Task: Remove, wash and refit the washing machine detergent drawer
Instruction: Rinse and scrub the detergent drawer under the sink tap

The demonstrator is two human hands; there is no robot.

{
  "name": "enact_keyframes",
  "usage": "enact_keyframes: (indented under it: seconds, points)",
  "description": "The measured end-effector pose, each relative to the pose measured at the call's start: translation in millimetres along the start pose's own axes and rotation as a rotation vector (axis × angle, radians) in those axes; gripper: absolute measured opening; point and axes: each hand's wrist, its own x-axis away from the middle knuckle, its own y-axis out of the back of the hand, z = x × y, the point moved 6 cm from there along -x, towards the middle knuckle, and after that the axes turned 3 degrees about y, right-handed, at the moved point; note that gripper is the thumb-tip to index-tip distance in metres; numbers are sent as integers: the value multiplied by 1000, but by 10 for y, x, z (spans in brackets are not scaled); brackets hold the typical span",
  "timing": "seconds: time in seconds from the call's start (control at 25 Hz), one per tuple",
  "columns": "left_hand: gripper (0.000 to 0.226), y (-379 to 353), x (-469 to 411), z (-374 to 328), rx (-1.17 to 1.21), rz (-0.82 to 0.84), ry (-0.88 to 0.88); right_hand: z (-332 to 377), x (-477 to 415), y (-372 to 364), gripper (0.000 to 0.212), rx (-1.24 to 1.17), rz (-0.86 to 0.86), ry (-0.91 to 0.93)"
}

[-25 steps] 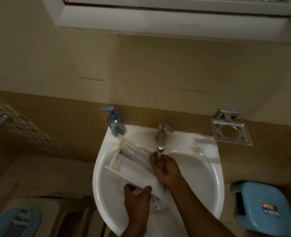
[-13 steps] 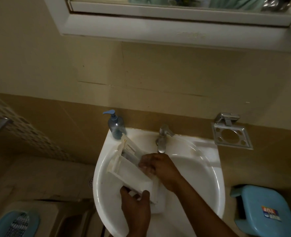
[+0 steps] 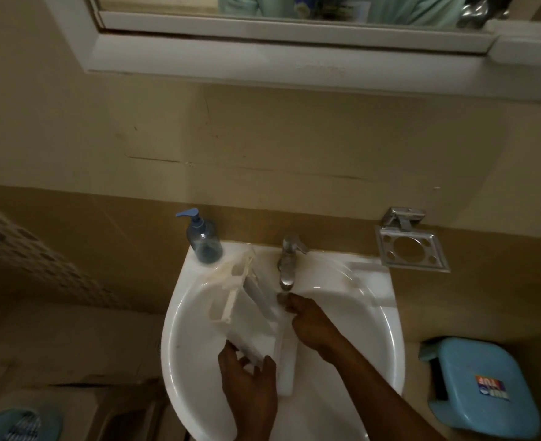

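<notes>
The white detergent drawer [image 3: 247,316] lies tilted in the white sink [image 3: 371,338], its far end up near the soap bottle. My left hand [image 3: 250,386] grips the drawer's near end from below. My right hand [image 3: 307,319] rests against the drawer's right side just under the chrome tap [image 3: 288,259], fingers curled; whether it grips the drawer I cannot tell. The drawer's front panel hangs down between my hands.
A blue pump soap bottle [image 3: 204,238] stands on the sink's back left corner. A chrome holder [image 3: 410,248] is fixed to the wall at right. A light blue stool [image 3: 482,386] stands right of the sink. A mirror frame [image 3: 263,43] hangs above.
The drawer has been turned more upright, its far end swinging toward the tap. My right hand moved from cupping under the tap to the drawer's right side. The view tilted up.
</notes>
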Motion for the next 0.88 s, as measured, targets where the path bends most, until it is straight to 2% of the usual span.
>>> enact_keyframes:
  seconds: [0.12, 0.2, 0.28, 0.36, 0.44, 0.64, 0.72, 0.8, 0.88]
  points:
    - [81, 41, 48, -8, -13, -21, -44, 20, 51, -20, 64, -211, 75, -37]
    - [91, 43, 46, 24, -16, -34, -77, 18, 97, -32, 51, -360, 76, -66]
    - [91, 34, 87, -4, -33, -39, -75, -13, 97, -70, 32, -622, 6, -141]
    - [84, 27, 79, 12, 13, -38, -4, -84, 56, -152, 15, -997, -85, -277]
    - [76, 15, 39, 63, 55, -39, 93, -150, -9, -242, 16, -1267, -142, -377]
    - [63, 136, -131, 101, 182, -26, 210, -168, -211, -417, 17, -1601, -164, -405]
    - [65, 168, -199, 110, 195, -10, 241, -99, -270, -430, 9, -1653, -168, -370]
    - [69, 174, -244, 122, 192, 0, 257, -101, -293, -438, 31, -1620, -159, -355]
    - [67, 175, -241, 117, 182, -1, 254, -97, -256, -443, 35, -1645, -76, -338]
